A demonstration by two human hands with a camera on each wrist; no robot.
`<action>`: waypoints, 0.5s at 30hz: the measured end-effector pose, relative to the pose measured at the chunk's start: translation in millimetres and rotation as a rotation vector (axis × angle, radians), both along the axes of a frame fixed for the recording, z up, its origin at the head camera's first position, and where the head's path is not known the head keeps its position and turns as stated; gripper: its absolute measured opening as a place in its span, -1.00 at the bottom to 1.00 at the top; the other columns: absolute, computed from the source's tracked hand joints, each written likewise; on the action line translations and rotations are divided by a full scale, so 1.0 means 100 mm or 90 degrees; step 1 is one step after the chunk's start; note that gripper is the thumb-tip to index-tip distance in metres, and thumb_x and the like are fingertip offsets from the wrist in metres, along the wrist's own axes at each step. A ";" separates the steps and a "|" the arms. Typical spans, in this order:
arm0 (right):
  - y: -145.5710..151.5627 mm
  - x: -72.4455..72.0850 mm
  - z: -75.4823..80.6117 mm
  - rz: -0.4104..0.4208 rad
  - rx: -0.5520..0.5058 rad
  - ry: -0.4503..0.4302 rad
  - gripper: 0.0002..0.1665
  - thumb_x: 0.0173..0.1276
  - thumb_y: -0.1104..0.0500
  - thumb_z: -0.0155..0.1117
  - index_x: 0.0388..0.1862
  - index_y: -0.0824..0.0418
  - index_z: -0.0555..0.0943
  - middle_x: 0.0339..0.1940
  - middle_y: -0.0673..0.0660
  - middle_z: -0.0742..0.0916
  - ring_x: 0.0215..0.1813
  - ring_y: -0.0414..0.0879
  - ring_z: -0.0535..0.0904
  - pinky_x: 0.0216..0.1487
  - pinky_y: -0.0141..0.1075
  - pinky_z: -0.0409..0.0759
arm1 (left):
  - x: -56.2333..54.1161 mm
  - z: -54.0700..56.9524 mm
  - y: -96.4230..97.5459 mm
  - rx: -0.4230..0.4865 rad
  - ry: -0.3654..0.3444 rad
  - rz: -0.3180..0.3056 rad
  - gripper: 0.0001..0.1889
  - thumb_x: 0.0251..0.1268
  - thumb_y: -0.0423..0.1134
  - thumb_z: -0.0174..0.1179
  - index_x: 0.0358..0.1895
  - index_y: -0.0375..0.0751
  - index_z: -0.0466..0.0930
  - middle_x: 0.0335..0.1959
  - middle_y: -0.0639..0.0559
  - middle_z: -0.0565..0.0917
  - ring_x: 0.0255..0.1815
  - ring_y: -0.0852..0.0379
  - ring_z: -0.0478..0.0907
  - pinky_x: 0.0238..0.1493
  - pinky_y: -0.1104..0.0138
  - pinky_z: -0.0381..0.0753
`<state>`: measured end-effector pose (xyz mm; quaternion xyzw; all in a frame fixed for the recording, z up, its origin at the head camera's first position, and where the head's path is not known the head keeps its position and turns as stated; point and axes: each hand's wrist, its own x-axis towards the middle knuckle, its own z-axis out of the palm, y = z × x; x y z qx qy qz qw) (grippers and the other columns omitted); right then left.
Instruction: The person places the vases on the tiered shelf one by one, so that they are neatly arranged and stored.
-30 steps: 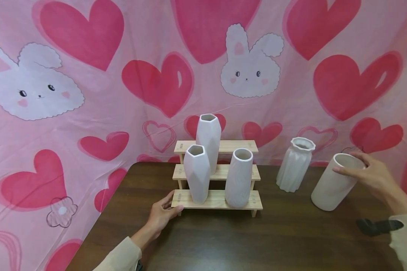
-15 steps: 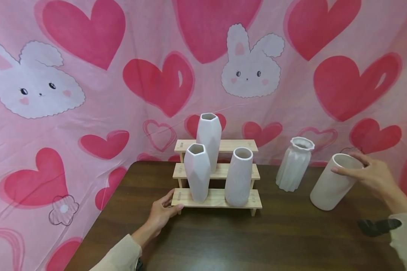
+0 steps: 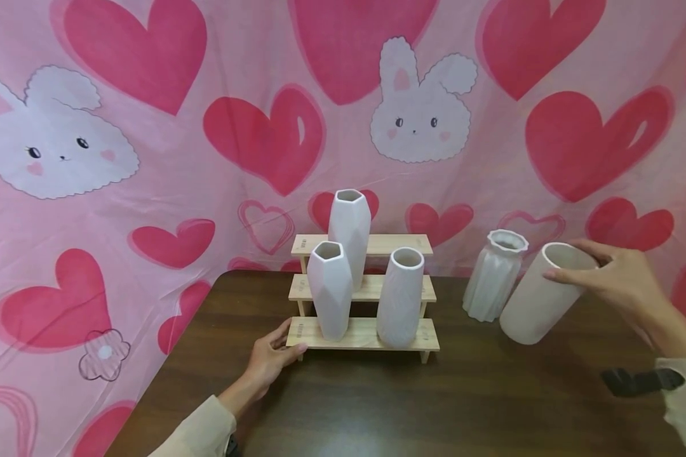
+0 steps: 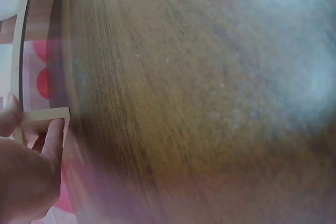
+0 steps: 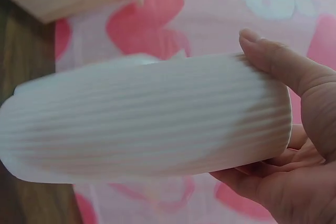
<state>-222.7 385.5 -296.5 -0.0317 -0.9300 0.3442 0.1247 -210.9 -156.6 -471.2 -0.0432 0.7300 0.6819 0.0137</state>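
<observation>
My right hand [image 3: 623, 279] grips a white cylindrical vase [image 3: 540, 304] near its rim, thumb on one side and fingers on the other. The vase leans, mouth toward the right; the right wrist view shows fine ribs along its wall [image 5: 147, 124]. Just left of it stands a white vase with a scalloped rim [image 3: 494, 279]. My left hand [image 3: 267, 362] pinches the left end of the lowest step of a three-tier wooden stand [image 3: 363, 333]. In the left wrist view the thumb and fingers [image 4: 53, 137] are around the stand's end.
On the stand are two faceted white vases, a front one [image 3: 329, 292] and a taller back one [image 3: 351, 235], and a smooth rounded vase [image 3: 401, 298] at the right. The dark wooden table [image 3: 377, 406] ends before a pink heart-and-rabbit cloth [image 3: 166, 165].
My right hand has brought the ribbed cylindrical vase left and slightly up, closer to the scalloped vase. The left hand stays on the stand.
</observation>
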 end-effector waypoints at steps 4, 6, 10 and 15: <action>-0.18 -0.01 0.16 0.039 0.011 -0.009 0.04 0.13 -0.25 0.41 0.46 0.22 0.28 0.22 0.41 0.48 0.09 0.24 0.32 -0.38 -0.28 0.56 | 0.01 0.01 0.01 -0.005 -0.006 -0.001 -0.25 0.15 -0.35 0.35 0.44 -0.18 0.25 0.21 -0.39 0.48 -0.01 0.02 0.61 -0.07 0.20 0.67; -0.26 -0.01 0.23 0.062 0.011 -0.008 0.00 0.14 -0.23 0.41 0.45 0.19 0.30 0.21 0.38 0.50 0.07 0.21 0.34 -0.38 -0.26 0.61 | 0.02 0.01 0.01 -0.004 -0.009 0.000 -0.25 0.15 -0.35 0.35 0.44 -0.18 0.25 0.22 -0.39 0.48 -0.01 0.02 0.61 -0.07 0.21 0.68; -0.43 -0.03 0.37 0.090 0.000 0.004 -0.07 0.17 -0.18 0.41 0.43 0.16 0.33 0.18 0.33 0.53 0.03 0.15 0.39 -0.37 -0.28 0.66 | 0.01 0.01 0.00 0.002 -0.006 0.001 -0.26 0.15 -0.35 0.34 0.44 -0.17 0.26 0.22 -0.39 0.48 0.00 0.01 0.60 -0.05 0.20 0.67; -0.62 -0.05 0.54 0.110 0.012 0.022 -0.07 0.14 -0.20 0.43 0.42 0.13 0.35 0.17 0.31 0.55 0.04 0.19 0.43 -0.33 -0.28 0.60 | 0.01 0.02 0.01 0.000 -0.005 0.000 -0.25 0.15 -0.33 0.35 0.44 -0.17 0.26 0.21 -0.38 0.49 -0.01 0.02 0.61 -0.03 0.16 0.65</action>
